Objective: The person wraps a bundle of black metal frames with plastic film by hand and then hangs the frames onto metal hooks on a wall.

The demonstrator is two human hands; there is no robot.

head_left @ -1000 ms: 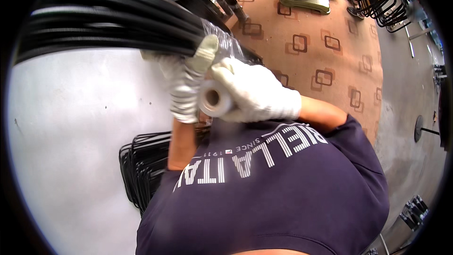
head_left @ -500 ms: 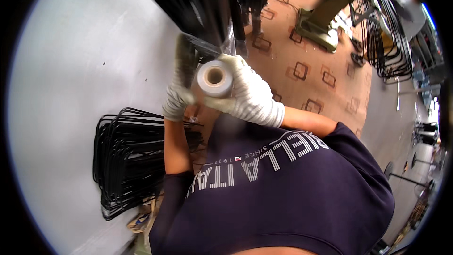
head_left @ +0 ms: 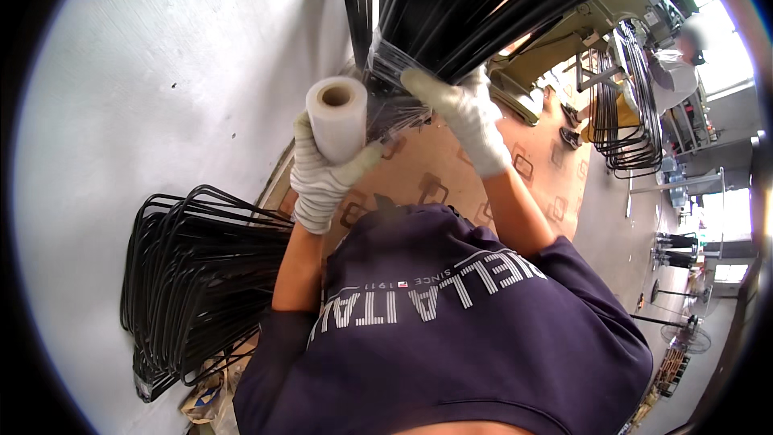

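Observation:
My left hand (head_left: 322,169), in a white knit glove, is closed around a roll of clear stretch film (head_left: 338,121), its hollow core facing up. Just right of it, clear film (head_left: 394,60) is wrapped around the lower end of a bundle of black metal tubes (head_left: 459,8) that reaches toward the top of the view. My right hand (head_left: 471,117), also gloved, lies against that end of the bundle with thumb and fingers spread apart. Some of its fingertips are hidden by the tubes.
A stack of bent black tube frames (head_left: 201,282) leans by the pale wall (head_left: 161,97) at left. Patterned brown sheeting (head_left: 435,169) covers the floor ahead. A green machine (head_left: 523,89) stands at right, near hanging black frames (head_left: 628,129) and another person (head_left: 676,76).
The roll has gone from between both hands into my left hand alone. My right hand has let go of it and moved right, to the bundle. The view has shifted.

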